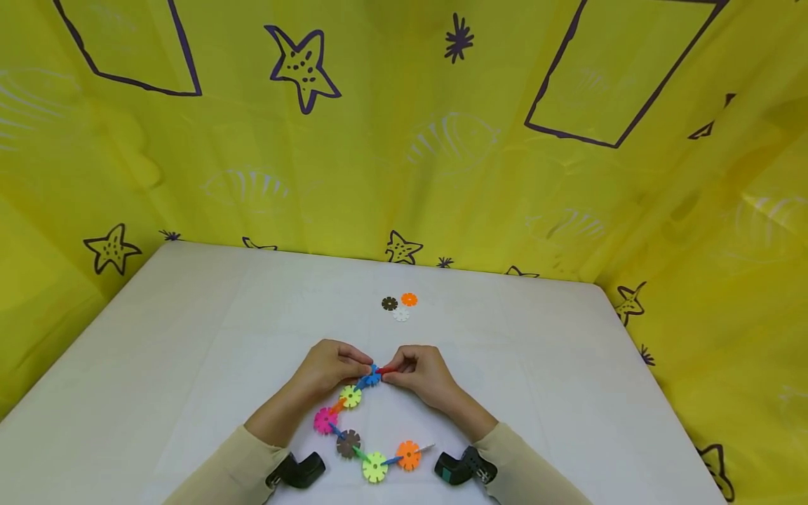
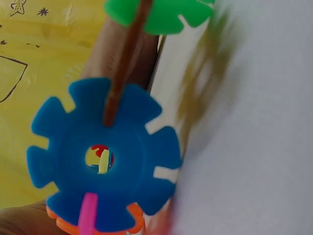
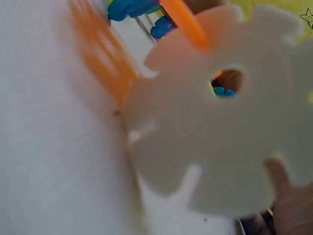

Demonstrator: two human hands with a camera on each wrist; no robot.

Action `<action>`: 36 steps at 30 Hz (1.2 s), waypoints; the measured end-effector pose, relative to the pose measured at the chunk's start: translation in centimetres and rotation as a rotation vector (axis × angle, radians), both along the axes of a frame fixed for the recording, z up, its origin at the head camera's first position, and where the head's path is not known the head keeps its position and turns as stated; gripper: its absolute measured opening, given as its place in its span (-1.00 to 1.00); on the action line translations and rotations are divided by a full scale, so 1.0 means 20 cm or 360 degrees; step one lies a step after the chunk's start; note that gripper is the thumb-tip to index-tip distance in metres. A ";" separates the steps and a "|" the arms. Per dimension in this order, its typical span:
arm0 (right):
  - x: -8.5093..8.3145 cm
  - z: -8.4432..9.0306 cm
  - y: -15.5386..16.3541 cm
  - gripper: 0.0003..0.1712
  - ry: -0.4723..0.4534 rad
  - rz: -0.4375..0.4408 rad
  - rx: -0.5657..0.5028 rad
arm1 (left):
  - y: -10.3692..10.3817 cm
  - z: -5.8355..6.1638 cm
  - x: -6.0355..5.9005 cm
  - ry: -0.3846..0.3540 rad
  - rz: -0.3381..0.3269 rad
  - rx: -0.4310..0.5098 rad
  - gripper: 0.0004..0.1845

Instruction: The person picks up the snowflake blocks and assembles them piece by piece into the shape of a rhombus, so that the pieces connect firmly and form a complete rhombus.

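A curved chain of slotted plastic discs lies on the white table between the forearms. My left hand [image 1: 328, 367] pinches the chain's upper end near a blue disc [image 1: 373, 376]. From the other side, my right hand [image 1: 421, 372] holds a red disc [image 1: 385, 369] edge-on against that blue one. Down the chain come a yellow-green disc [image 1: 350, 396], a pink disc [image 1: 325, 421], a brown disc [image 1: 348, 444] and an orange disc [image 1: 409, 455], with others edge-on between them. Another blue disc [image 2: 102, 156] fills the left wrist view; a white disc [image 3: 210, 127] hides most of the right hand in its wrist view.
Farther back on the table [image 1: 505, 337] lie three loose discs: dark brown [image 1: 389, 304], orange [image 1: 409, 299] and white [image 1: 401, 315]. Black cameras sit on both wrists, close to the chain's lower part. A yellow patterned curtain [image 1: 379, 154] surrounds the table's back and sides.
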State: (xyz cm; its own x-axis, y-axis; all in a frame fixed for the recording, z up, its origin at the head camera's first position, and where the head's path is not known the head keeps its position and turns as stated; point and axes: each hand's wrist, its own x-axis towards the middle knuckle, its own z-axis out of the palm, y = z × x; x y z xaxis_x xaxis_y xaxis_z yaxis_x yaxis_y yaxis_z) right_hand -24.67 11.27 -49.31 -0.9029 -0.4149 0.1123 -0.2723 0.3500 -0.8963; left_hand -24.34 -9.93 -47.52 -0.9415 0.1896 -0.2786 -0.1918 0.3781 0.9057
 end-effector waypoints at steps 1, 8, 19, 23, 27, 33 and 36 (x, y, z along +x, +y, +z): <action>0.00 0.01 0.00 -0.93 -0.0001 0.0000 0.0009 | 0.00 0.00 0.00 0.0000 0.0005 -0.0006 -0.87; 0.06 0.15 -0.03 -0.93 -0.0040 0.0000 -0.0011 | -0.02 0.00 0.00 -0.0017 -0.0046 0.0023 -0.85; 0.06 0.17 0.00 -0.91 -0.0105 0.0018 -0.0018 | -0.04 0.00 -0.01 -0.0057 -0.0077 0.0078 -0.81; 0.06 0.19 0.01 -0.91 -0.0114 0.0028 -0.0023 | -0.05 0.01 -0.01 -0.0050 -0.0091 0.0070 -0.81; 0.05 0.18 0.00 -0.92 -0.0103 0.0045 -0.0035 | -0.05 0.02 -0.01 -0.0055 -0.0090 0.0083 -0.81; 0.00 0.07 0.01 -0.93 -0.0103 0.0040 -0.0032 | -0.05 0.01 -0.01 -0.0068 -0.0093 0.0082 -0.81; -0.02 0.02 0.02 -0.90 -0.0122 0.0036 -0.0027 | -0.05 0.00 -0.01 -0.0069 -0.0095 0.0075 -0.81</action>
